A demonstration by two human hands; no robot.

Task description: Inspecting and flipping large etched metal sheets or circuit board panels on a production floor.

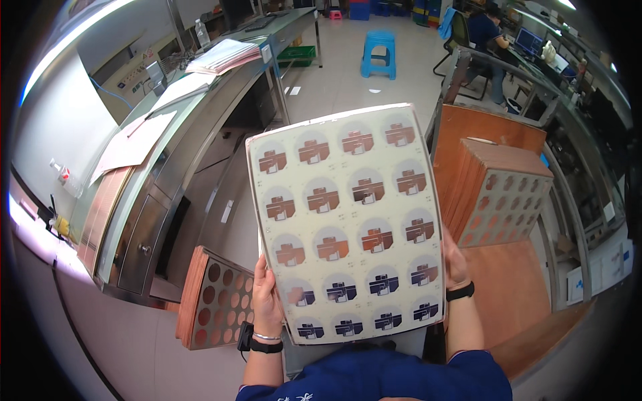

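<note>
Between my two hands a large pale circuit board panel (348,220) is held up, tilted toward me. Rows of round copper-patterned boards cover its face; the lower ones look dark, the upper ones coppery. My left hand (267,297) grips its lower left edge, with the thumb at the front. My right hand (456,264) is closed round the right edge, its fingers partly hidden behind the panel. To the left leans a stack of copper panels (224,301) with round patterns. A thicker stack of similar panels (508,190) stands at the right.
The right stack rests on a wooden-lined cart (515,281) with a metal frame (548,227). A glass-topped metal workbench (190,120) with papers (224,57) runs along the left. Farther off are a blue stool (380,53) and a seated person (487,33) at a desk.
</note>
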